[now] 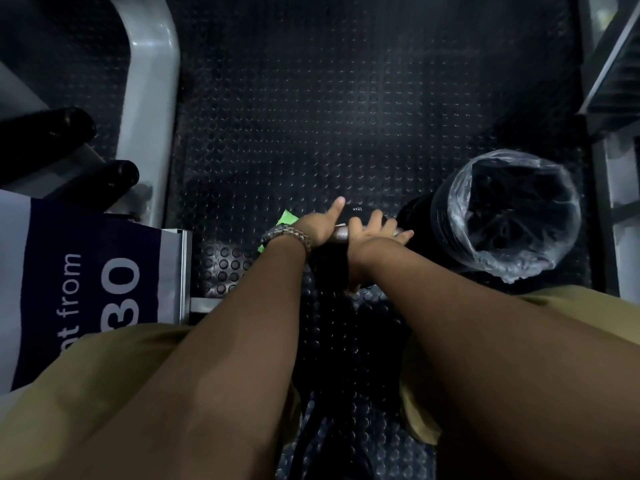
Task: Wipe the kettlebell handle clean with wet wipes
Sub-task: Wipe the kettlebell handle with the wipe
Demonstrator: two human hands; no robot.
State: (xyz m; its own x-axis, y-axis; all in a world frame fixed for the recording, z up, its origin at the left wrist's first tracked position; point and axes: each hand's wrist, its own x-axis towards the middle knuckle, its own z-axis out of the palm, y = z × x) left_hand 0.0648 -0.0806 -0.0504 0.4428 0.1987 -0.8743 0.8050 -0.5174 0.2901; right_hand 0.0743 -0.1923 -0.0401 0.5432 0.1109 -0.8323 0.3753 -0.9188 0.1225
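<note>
A black kettlebell (358,210) stands on the studded rubber floor, mostly hidden by my hands. A short stretch of its grey handle (341,234) shows between them. My left hand (318,225), with a watch on the wrist, is wrapped over the left end of the handle, one digit sticking up. Over the right side lies my right hand (377,230), its fingers spread and fairly straight. A green wipes pack (285,218) peeks out just left of my left hand. No wipe shows in either hand.
A black bin with a clear plastic liner (512,216) stands right beside the kettlebell. A grey machine frame (152,98) with black padded rollers (52,129) and a blue-and-white sign (86,282) fill the left. Metal steps (613,81) are at the right.
</note>
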